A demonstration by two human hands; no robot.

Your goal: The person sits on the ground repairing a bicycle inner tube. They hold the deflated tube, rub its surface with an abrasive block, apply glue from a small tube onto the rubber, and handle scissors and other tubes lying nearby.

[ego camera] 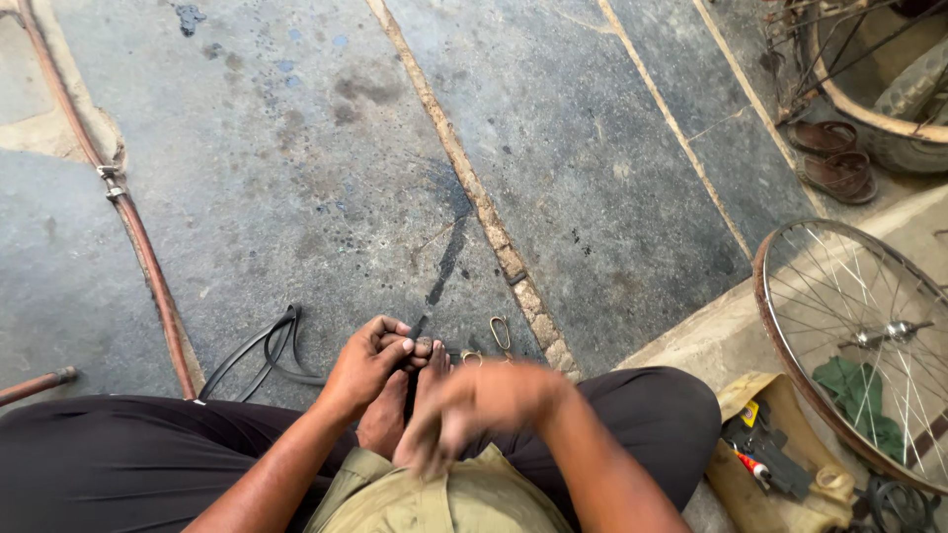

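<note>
I sat cross-legged on the stone floor (296, 197) with my bare feet (400, 410) drawn in, so that the work lay pinned between toes and hands and within short reach.

1. My left hand (367, 363) curled its fingers together over the end of the black rubber tube (265, 355), pressing it against my toes. This grip appeared to keep the tube taut and stop it sliding.
2. My right hand (464, 410) hung just above my right foot, next to the left hand. It was blurred in motion; I cannot tell whether its fingers were apart or closed, or whether it held anything.
3. The tube ran out leftward from under my left hand and lay on the floor in flat, looping folds. It looked thin, limp and deflated, matt black, with no visible valve.
4. Scissors (494, 341) lay on the floor just beyond my toes, handles toward me for quick pick-up.
5. A spoked wheel (859, 345) rested at my right, beside a bag of tools (780, 454). A reddish hose (138, 237) crossed the floor at my left.
</note>
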